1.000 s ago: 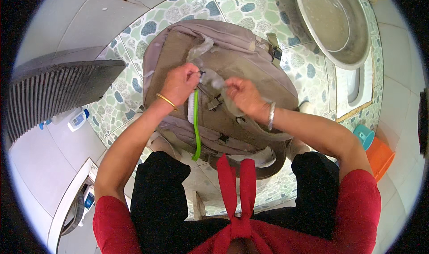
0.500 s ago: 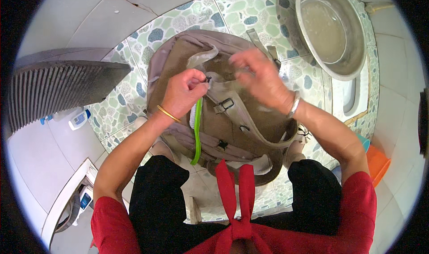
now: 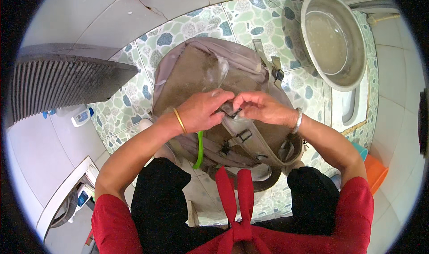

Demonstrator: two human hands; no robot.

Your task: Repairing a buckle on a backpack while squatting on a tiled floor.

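A wet, brownish backpack [image 3: 187,73] lies on the tiled floor between my legs, with soap foam on its fabric. My left hand [image 3: 205,110] is closed, thumb and fingers pinching the upper end of a beige shoulder strap [image 3: 257,142]. Facing it, my right hand [image 3: 264,109] pinches the same strap end beside a small dark buckle piece [image 3: 234,113]. The fingertips nearly meet, hiding part of the strap. Below the left wrist the bright green handle of a brush [image 3: 199,152] sticks out over the bag; its head is covered. A dark buckle [image 3: 244,135] sits farther down the strap.
A metal basin [image 3: 308,53] of cloudy water stands at the far right, by a white squat toilet [image 3: 357,104]. An orange container [image 3: 375,171] is at the right wall. A dark ribbed board [image 3: 67,86] juts in from the left, above a white bottle [image 3: 82,117].
My right hand has come down and left from above the bag to grip the strap end next to my left hand. The strap and its buckle have shifted toward me and rightward.
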